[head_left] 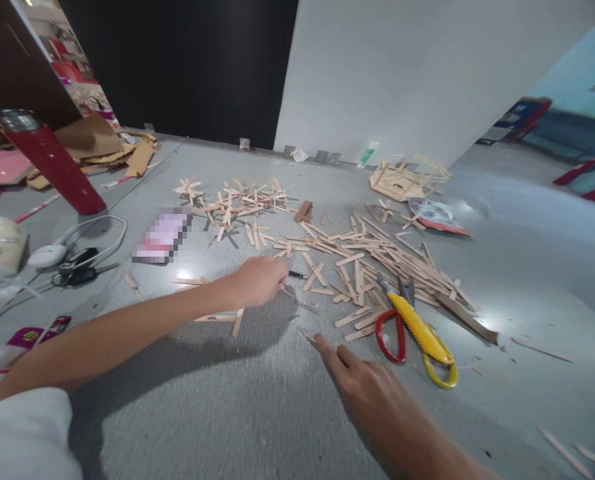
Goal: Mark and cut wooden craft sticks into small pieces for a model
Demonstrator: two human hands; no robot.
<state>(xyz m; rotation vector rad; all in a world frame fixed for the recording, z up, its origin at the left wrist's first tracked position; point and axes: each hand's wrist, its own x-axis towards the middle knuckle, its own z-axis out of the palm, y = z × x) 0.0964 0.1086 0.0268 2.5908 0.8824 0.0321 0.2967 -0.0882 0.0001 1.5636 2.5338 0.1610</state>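
My left hand [262, 280] is closed above the grey table, fingers curled down. A dark, pen-like tip [296, 274] shows just past its knuckles; whether it is gripped or lies behind I cannot tell. From under the fingertips a thin wooden stick [300, 302] points right. My right hand [365, 380] is low on the table, index finger and thumb pinched on a thin pointed piece [308, 336], whose kind is unclear. Beside it lie red-handled scissors [392, 337] and a yellow-handled cutting tool [422, 327]. Popsicle sticks [397, 253] are heaped beyond both hands.
Joined stick pieces [247, 197] lie farther back, near a wooden stick frame [402, 180] and a plastic bag [437, 217]. On the left are a phone [162, 235], keys [83, 273], a white cable [120, 230] and a red bottle [55, 163]. A panel [377, 73] stands behind.
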